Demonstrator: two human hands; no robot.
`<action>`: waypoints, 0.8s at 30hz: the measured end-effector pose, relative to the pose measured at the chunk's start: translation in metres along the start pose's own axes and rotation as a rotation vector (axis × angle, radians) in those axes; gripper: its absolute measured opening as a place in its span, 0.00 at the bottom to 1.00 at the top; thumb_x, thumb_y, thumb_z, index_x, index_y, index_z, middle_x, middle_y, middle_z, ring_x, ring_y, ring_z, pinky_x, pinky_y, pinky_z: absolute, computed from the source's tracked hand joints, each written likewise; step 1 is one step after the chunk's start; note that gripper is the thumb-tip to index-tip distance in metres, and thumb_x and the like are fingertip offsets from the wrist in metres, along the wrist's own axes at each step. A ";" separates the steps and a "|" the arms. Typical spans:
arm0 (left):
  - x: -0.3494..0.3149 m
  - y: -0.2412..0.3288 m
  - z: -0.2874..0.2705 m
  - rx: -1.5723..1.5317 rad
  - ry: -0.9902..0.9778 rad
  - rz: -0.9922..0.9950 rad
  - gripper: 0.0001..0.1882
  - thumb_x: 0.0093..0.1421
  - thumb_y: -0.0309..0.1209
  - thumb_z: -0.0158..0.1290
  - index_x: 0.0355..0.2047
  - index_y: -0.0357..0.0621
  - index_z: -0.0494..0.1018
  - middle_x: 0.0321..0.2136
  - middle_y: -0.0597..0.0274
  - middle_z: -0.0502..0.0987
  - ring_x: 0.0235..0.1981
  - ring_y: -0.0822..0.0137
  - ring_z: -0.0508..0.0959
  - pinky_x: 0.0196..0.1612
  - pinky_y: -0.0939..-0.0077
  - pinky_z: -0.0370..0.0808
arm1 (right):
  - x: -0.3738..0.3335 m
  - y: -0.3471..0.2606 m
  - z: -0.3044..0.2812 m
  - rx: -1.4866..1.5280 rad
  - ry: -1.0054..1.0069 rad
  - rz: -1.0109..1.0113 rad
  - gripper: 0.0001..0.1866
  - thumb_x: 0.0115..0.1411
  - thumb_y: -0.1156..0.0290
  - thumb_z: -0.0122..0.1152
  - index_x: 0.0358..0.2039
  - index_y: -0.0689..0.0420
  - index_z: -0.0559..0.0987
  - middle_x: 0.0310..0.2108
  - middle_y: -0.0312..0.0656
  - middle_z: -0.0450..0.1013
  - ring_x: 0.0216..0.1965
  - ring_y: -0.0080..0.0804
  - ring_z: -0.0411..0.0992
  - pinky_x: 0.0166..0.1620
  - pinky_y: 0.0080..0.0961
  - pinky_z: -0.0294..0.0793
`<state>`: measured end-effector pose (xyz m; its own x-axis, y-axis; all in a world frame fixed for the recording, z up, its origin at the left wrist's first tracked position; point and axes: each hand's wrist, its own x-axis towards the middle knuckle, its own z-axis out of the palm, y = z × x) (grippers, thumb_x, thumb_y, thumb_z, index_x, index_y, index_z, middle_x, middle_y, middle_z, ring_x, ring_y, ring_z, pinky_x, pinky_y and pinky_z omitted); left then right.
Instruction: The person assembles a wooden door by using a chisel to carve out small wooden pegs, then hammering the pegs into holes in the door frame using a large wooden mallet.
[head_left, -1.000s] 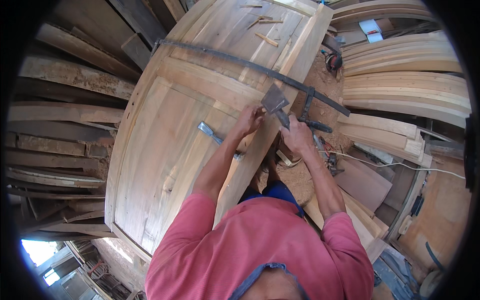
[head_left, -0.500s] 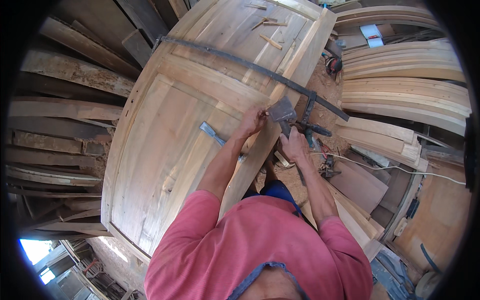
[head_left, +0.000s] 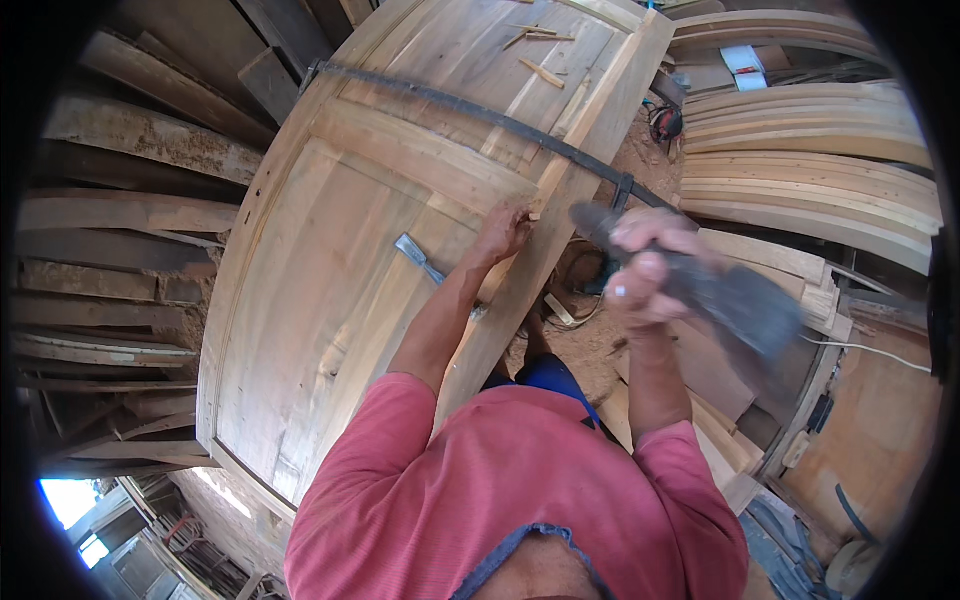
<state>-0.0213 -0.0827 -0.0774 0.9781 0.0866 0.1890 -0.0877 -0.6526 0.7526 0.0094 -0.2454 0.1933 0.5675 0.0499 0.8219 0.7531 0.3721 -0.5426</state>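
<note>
Left hand pinches a peg at the door's right side; right hand clutches a hammer. Likely pegging; next blow needs aim.

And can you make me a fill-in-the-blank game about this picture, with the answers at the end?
1. The right hand grips a dark tool that looks ____ (sharp or blurred).
2. The left hand pinches a small bit of ____.
3. A chisel lies on the door, and the left forearm passes ____ it (over or under).
4. In the picture, the clamp crosses the door ____ the left hand (above or below).

Missing words: blurred; wood; over; above.
</note>
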 end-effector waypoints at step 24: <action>0.004 -0.001 -0.001 0.034 -0.055 -0.065 0.08 0.51 0.29 0.55 0.31 0.43 0.77 0.28 0.48 0.78 0.34 0.44 0.73 0.41 0.54 0.71 | -0.110 0.026 -0.044 -0.961 -0.722 1.033 0.21 0.59 0.62 0.59 0.44 0.66 0.72 0.32 0.65 0.74 0.37 0.65 0.73 0.41 0.51 0.73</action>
<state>-0.0178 -0.0812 -0.0772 0.9905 0.0884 0.1049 -0.0184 -0.6720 0.7403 -0.0187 -0.2825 0.0816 0.8871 0.4151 -0.2016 0.2388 -0.7868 -0.5691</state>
